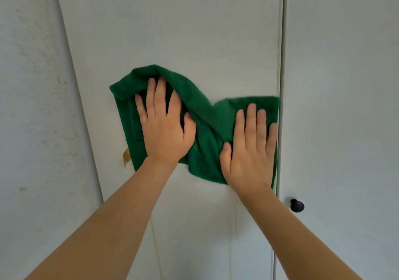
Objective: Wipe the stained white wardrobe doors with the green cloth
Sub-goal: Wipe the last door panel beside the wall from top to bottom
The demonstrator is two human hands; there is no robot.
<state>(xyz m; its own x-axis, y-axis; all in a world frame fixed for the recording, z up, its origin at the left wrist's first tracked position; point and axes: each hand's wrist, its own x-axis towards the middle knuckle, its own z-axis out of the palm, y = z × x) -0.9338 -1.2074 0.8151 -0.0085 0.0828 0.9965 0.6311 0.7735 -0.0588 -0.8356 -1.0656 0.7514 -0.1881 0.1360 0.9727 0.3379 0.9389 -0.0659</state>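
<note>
1. This looks like a room in a home, most likely a bedroom or a storage corner.
2. Two tall, plain white wardrobe doors (172,31) fill the view, meeting at a narrow vertical seam.
3. A small round black knob (297,205) sits on the right-hand door beside that seam.
4. A rough, speckled white wall (32,85) adjoins the wardrobe's left edge.
</note>
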